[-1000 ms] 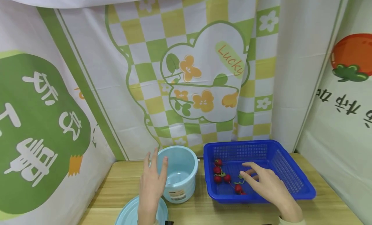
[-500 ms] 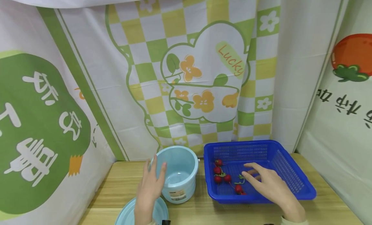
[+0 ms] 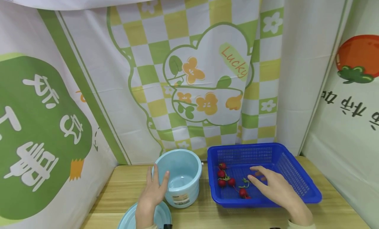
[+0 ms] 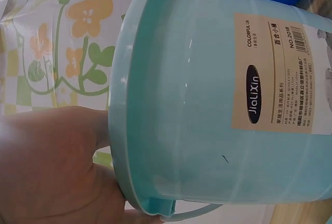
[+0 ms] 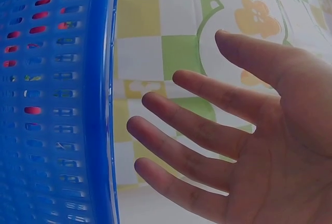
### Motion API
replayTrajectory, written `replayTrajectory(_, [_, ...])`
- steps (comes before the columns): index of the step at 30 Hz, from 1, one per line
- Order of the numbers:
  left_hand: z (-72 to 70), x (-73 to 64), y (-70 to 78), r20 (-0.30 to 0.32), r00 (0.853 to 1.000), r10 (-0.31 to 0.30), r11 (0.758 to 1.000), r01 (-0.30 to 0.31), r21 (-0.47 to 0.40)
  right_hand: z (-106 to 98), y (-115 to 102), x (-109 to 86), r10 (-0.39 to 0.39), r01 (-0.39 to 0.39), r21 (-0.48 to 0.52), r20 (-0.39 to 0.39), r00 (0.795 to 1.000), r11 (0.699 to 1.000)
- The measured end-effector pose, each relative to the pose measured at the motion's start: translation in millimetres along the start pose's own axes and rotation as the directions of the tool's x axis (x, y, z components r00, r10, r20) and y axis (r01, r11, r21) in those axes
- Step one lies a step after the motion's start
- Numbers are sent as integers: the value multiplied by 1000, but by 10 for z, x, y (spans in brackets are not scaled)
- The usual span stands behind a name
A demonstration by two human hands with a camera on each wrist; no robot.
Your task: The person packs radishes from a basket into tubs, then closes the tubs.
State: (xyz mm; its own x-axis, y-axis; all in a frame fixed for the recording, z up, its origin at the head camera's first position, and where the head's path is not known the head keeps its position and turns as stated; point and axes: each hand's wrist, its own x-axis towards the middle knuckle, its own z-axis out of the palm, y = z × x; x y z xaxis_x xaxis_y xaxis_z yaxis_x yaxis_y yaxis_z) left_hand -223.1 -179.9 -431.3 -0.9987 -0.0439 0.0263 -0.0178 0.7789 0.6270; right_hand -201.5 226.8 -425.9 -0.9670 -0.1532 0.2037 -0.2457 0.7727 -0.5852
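My left hand [image 3: 152, 191] is at the left rim of a light blue plastic bucket [image 3: 190, 189], fingers straight and spread. In the left wrist view, the hand [image 4: 52, 167] lies right at the rim, some fingers hidden behind it; the bucket's side carries a brown label [image 4: 270, 73]. My right hand [image 3: 276, 189] hovers over the right part of a blue plastic basket [image 3: 248, 203], palm down, holding nothing. Its fingers [image 5: 181, 125] are spread and relaxed in the right wrist view. Several red radishes [image 3: 231, 182] with green leaves [image 3: 244, 182] lie in the basket's left half.
A round light blue lid [image 3: 125, 219] lies on the wooden table [image 3: 103, 199], partly under my left forearm. A checked cloth curtain [image 3: 207, 133] hangs behind the bucket and basket. Printed cloth walls stand at the left and right.
My left hand has shifted slightly down and back along the bucket's left side. The right hand has drifted a little to the right over the basket. Bucket, lid and radishes stay put.
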Motion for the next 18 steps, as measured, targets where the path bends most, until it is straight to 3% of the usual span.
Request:
replayTrajectory(8, [66,40,-62,-25,1000,8,999,-9,-34,-9,24,16,1,-2,27,11,1000,1000])
replayTrajectory(18, [21,4,-29,5,1000,7,1000,-7,-29,18,109,49,40,-44,66,56,998,997])
